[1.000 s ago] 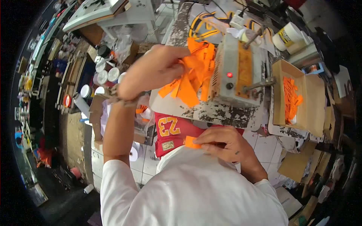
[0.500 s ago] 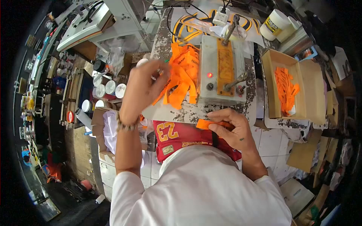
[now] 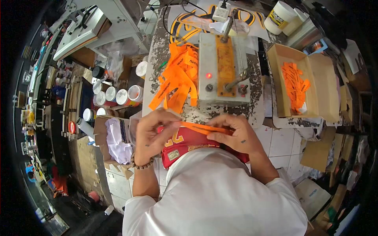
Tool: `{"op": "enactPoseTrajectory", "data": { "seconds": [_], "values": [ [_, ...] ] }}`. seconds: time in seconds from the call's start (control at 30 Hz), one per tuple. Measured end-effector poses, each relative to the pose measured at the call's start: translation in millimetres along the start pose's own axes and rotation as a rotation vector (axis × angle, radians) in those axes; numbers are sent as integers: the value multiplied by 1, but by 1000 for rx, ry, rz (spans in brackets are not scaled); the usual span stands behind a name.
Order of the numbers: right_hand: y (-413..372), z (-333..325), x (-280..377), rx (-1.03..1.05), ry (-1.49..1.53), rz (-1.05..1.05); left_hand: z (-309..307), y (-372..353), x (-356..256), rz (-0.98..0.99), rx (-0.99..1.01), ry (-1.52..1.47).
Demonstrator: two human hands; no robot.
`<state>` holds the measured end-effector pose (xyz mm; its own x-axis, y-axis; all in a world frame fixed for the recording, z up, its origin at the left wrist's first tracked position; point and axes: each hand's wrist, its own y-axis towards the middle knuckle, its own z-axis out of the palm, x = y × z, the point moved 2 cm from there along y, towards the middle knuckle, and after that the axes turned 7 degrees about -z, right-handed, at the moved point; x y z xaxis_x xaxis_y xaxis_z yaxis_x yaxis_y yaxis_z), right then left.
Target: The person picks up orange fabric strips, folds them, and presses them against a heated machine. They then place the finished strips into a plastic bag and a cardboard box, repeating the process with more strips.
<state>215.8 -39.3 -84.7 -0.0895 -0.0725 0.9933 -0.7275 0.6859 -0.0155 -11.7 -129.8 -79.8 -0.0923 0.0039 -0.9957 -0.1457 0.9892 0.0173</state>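
Observation:
An orange ribbon strip (image 3: 197, 127) stretches between my hands above my lap, just off the table's near edge. At its left end, the fingertips of my left hand (image 3: 157, 131) come together on the strip. The thumb and fingers of my right hand (image 3: 238, 133) pinch its other end. Beyond the left hand, a loose pile of orange ribbons (image 3: 177, 78) with dark print lies on the table. Right of that pile stands a grey metal box device (image 3: 204, 67) with a lit red lamp, switches and a yellow-brown top strip.
The worn table (image 3: 151, 82) also carries printed sheets (image 3: 189, 23) and a power strip (image 3: 221, 11). To the right, an open cardboard box (image 3: 315, 106) contains more orange ribbons (image 3: 293, 88). White tubs (image 3: 136, 93) stand at left. A red garment (image 3: 171, 151) covers my lap.
My left hand has come down from beside the ribbon pile to the strip's left end. My right hand still holds the strip, which now spans both hands.

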Motion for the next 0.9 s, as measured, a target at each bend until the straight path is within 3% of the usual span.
{"op": "enactPoseTrajectory", "data": {
  "seconds": [0.1,0.17,0.2,0.3,0.43,0.5,0.67,0.73,0.77,0.83,0.9],
  "values": [
    [-15,-16,-6,54,-216,-163,-26,-11,-3,-62,-152,-83],
    [-28,-27,-17,5,-192,-191,-43,-14,4,111,-128,-172],
    [-34,-31,-20,1,-188,-189,-48,-15,9,108,-124,-169],
    [-53,-47,-32,-26,115,0,-60,-16,31,47,-182,-204],
    [-55,-56,-40,-152,263,-18,-53,-12,37,19,-192,-230],
    [-52,-57,-41,-188,275,-32,-53,-17,45,-167,-192,-329],
    [-45,-51,-39,-267,301,10,-53,-26,40,-291,-304,-264],
    [-40,-40,-32,-250,246,43,-51,-26,26,-235,-279,97],
    [-36,-33,-27,-227,259,65,-46,-23,20,-237,-275,96],
    [-28,-22,-21,-159,241,52,-22,-12,1,209,-187,640],
    [-21,-11,-18,-59,259,10,9,-5,-3,168,8,248]
  ]
}}
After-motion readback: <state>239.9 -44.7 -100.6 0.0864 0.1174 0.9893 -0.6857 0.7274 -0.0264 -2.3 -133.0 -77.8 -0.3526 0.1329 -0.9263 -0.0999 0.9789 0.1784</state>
